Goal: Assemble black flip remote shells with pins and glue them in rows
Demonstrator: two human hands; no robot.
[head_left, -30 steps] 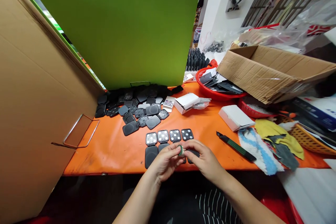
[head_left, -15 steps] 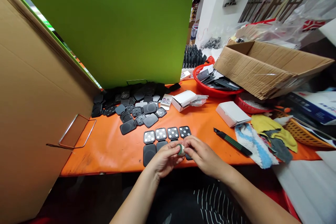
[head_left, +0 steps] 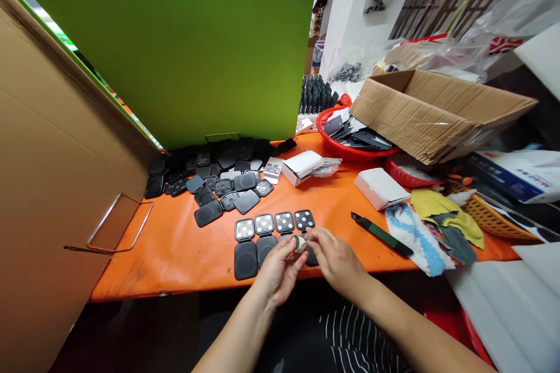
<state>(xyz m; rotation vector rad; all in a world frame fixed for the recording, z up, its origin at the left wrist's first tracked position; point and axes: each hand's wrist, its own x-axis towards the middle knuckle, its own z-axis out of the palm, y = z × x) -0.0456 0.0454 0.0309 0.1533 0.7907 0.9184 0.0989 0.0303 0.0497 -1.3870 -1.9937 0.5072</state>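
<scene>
My left hand [head_left: 280, 268] holds a small round roll [head_left: 300, 244], white with a green edge, between thumb and fingers near the orange table's front edge. Fingertips of my right hand [head_left: 335, 256] are pinched together at the roll's right side; whatever lies between them is too small to make out. Just beyond my hands, several black hinged cases lie opened in a row, their upper squares [head_left: 244, 229] dotted with pale discs and their lower plates [head_left: 245, 260] dark and smooth. My hands partly cover the cases on the right.
A pile of black cases [head_left: 208, 213] lies at the back left. White boxes [head_left: 381, 188], a green-black cutter [head_left: 381, 234], cloths [head_left: 420, 239], a red basin [head_left: 350, 152] and a cardboard box [head_left: 394, 111] stand or lie to the right. A wire stand [head_left: 120, 222] is at the left.
My hands have drawn slightly apart, and the roll's pale side shows more. The whole view has shifted a little.
</scene>
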